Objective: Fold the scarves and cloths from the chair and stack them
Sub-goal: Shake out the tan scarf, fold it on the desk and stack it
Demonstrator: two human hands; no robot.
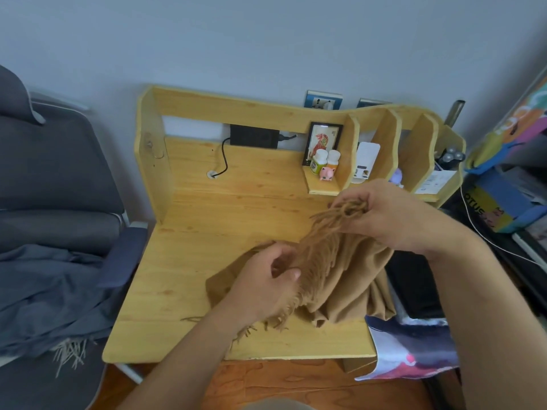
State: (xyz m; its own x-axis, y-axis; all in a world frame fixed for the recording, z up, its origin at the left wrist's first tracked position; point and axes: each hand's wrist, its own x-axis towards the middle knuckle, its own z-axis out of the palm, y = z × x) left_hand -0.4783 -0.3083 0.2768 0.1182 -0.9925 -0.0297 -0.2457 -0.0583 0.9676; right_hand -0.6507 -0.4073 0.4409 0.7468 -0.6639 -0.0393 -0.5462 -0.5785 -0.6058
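From the head camera, a tan woven scarf with fringed ends lies bunched on the right half of the pale pine worktop, part of it lifted off the surface. The right hand is raised above the worktop, its grip pressed together around a gathered tuft of fringe at the scarf's upper end. The left hand sits lower and nearer the front edge, its grip pinching a strand of fringe between thumb and fingers, with more scarf spread flat beneath it. At the left, a grey padded chair stands just beside the worktop, and a slate-blue fringed cloth is draped over its seat. At the worktop's back right, wooden cubby shelves hold two small white-capped bottles and a pink toy figure. A black power strip sits against the wall behind the worktop.
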